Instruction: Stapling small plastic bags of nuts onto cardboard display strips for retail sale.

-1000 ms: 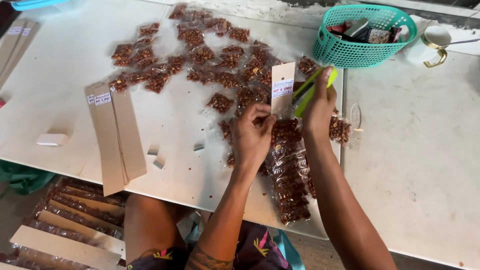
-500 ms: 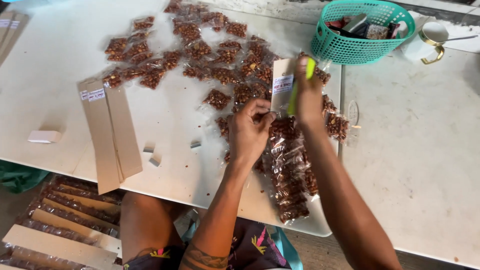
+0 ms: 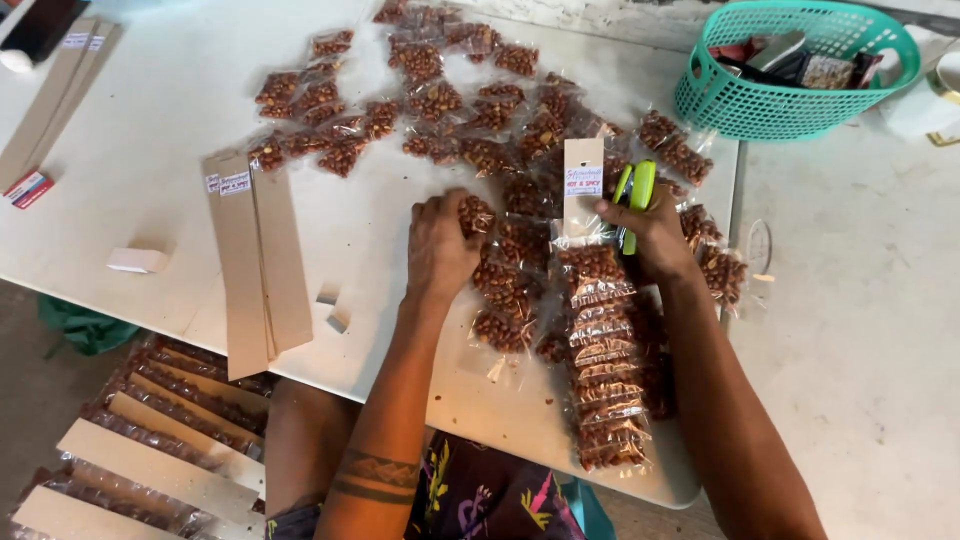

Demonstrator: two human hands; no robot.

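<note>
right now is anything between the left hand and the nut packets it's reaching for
Nothing visible stands between them. The left hand already rests on a small nut packet on the white table, fingers on it. The right hand holds a green stapler beside the cardboard strip.

Bare forearms, no sleeves; dark band tattoo on left forearm; dark garment, bright multicoloured print.

A teal basket (image 3: 800, 105) is sitting at the far right of the white table (image 3: 150, 120), holding assorted small items. Plain cardboard strips (image 3: 258, 260) are lying side by side left of centre, two small cardboard scraps (image 3: 333, 307) just beside them. A white block (image 3: 136, 260) is resting near the left edge. Finished strips (image 3: 150, 440) are piling up below the table.
</note>
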